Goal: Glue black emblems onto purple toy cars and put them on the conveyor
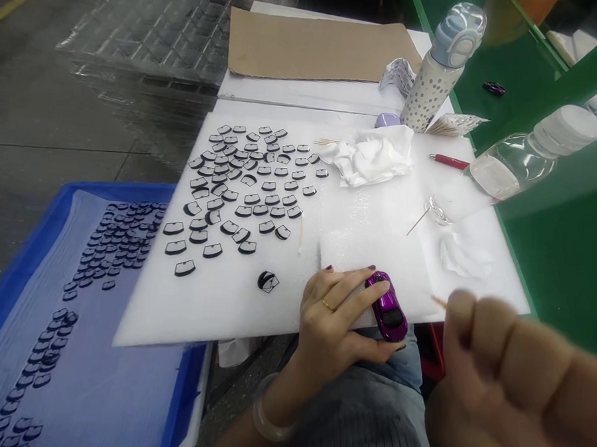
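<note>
Purple toy car [388,311]: at the near edge of the white foam sheet [224,300], partly overhanging it.
Left hand [336,319]: fingers wrapped round the car, gripping it.
Right hand [501,367]: blurred, curled shut near the camera, a thin stick [439,301] apparently pinched; apart from the car.
Risk: car could slip off the edge if the grip loosens; the stick could scratch its paint.
Loose black-and-white pieces [245,187]: spread toward the sheet's far left, easily swept by a sleeve.

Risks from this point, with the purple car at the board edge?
1. The purple toy car sits at the near edge of the white foam board, held only by the left hand; a loose grip might drop it.
2. The right hand seems to pinch a thin stick close to the car; it could scratch the paint.
3. The clear bottle lies tilted by the cloth; it may roll or leak.
</note>
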`<state>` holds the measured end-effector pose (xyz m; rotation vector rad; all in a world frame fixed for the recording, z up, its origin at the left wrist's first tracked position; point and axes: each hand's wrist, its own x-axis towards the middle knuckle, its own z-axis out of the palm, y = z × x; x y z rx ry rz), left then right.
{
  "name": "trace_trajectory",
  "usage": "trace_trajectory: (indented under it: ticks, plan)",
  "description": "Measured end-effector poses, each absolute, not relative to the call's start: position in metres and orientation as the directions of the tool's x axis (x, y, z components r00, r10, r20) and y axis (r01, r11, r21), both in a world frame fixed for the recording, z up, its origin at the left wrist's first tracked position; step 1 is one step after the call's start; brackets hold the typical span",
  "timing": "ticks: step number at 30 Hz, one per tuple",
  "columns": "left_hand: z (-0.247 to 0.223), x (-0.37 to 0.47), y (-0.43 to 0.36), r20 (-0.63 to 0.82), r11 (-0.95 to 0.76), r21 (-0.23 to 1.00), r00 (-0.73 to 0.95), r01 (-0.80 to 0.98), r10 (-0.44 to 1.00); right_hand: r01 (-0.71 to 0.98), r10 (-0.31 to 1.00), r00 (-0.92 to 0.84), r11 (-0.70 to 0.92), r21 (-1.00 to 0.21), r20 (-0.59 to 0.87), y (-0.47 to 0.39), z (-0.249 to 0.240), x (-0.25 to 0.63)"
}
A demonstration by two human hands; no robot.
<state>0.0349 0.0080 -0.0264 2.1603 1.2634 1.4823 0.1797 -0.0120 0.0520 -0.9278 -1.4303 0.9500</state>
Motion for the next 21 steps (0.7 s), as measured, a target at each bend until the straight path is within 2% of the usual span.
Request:
trace_trajectory:
  ticks: [3, 5, 7, 9, 11, 12, 14, 16, 18, 19, 21]
  plan:
    - [-0.028, 0.035, 0.008, 0.66, -0.613, 0.602, 0.114, 0.512, 0.742, -0.082, 0.93, -0.12, 0.339, -0.937, 0.347, 0.027, 0.046, 0.182]
    - [-0.028, 0.035, 0.008, 0.663, -0.617, 0.591, 0.122, 0.52, 0.739, -0.075, 0.927, -0.244, 0.273, -0.959, 0.283, 0.045, 0.041, 0.18]
    - [-0.028, 0.034, 0.007, 0.66, -0.613, 0.579, 0.133, 0.537, 0.74, -0.021, 0.926, -0.274, 0.266, -0.964, 0.261, 0.047, 0.038, 0.182]
    - [-0.028, 0.033, 0.007, 0.672, -0.624, 0.56, 0.141, 0.545, 0.727, 0.028, 0.935, -0.162, 0.323, -0.946, 0.315, 0.037, 0.035, 0.194]
    - [-0.029, 0.032, 0.007, 0.688, -0.638, 0.535, 0.154, 0.554, 0.71, 0.126, 0.927, 0.051, 0.363, -0.923, 0.371, 0.025, 0.032, 0.215]
    - [-0.03, 0.031, 0.007, 0.693, -0.643, 0.522, 0.162, 0.561, 0.703, 0.21, 0.915, 0.161, 0.334, -0.919, 0.369, 0.022, 0.029, 0.227]
    - [-0.031, 0.031, 0.008, 0.683, -0.639, 0.509, 0.181, 0.576, 0.708, 0.423, 0.869, 0.367, 0.163, -0.891, 0.333, 0.022, 0.024, 0.252]
    - [-0.031, 0.032, 0.008, 0.677, -0.64, 0.511, 0.189, 0.574, 0.711, 0.62, 0.811, 0.502, -0.093, -0.779, 0.302, 0.03, 0.016, 0.271]
    - [-0.03, 0.032, 0.006, 0.701, -0.66, 0.513, 0.175, 0.549, 0.691, 0.719, 0.793, 0.539, -0.257, -0.646, 0.285, 0.04, 0.009, 0.282]
    - [-0.029, 0.032, 0.004, 0.723, -0.672, 0.512, 0.154, 0.536, 0.674, 0.744, 0.804, 0.528, -0.282, -0.606, 0.274, 0.045, 0.007, 0.285]
    - [-0.026, 0.026, 0.0, 0.756, -0.684, 0.509, 0.108, 0.523, 0.645, 0.758, 0.843, 0.474, -0.242, -0.606, 0.256, 0.05, 0.004, 0.287]
